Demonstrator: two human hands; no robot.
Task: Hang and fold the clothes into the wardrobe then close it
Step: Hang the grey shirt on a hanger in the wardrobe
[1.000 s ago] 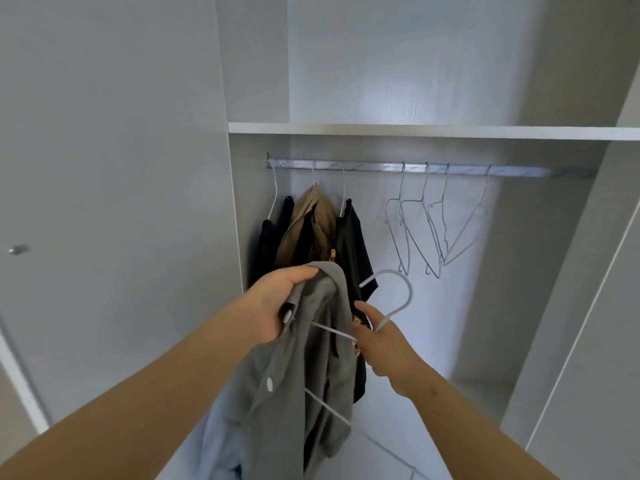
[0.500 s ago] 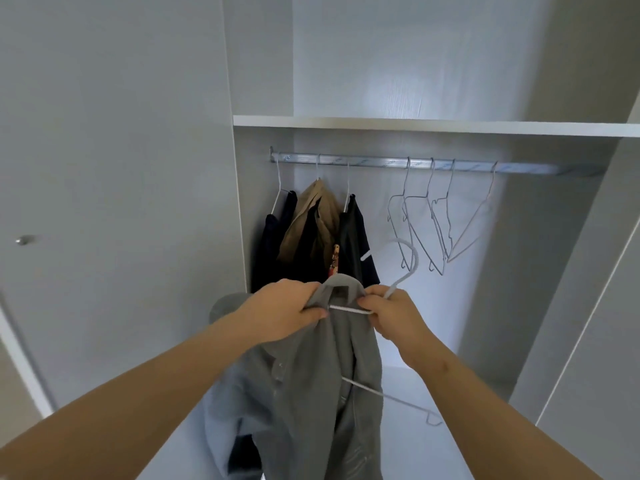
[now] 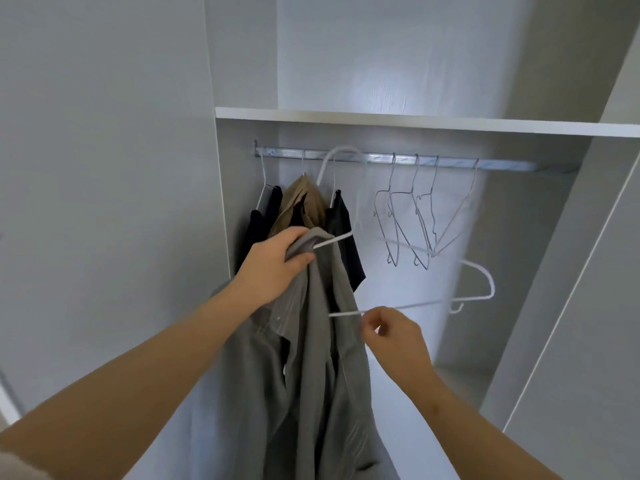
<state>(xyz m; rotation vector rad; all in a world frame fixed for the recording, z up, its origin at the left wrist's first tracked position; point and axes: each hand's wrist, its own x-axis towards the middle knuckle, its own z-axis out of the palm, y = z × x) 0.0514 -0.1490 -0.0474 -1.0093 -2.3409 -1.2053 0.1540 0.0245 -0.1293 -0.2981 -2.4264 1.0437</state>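
A grey shirt hangs in front of the open wardrobe, partly threaded on a white hanger. My left hand grips the shirt's collar together with the hanger's upper arm. My right hand pinches the hanger's lower bar just right of the shirt. The hanger's hook reaches up to the metal rail; whether it sits on the rail I cannot tell. The hanger's right shoulder sticks out bare.
On the rail's left hang a dark garment, a tan one and a black one. Several empty wire hangers hang to the right. A white shelf lies above; door panels flank the opening.
My left hand lifted the shirt and hanger, so the hook rose to rail height. My right hand left the collar and dropped to the hanger's lower bar.
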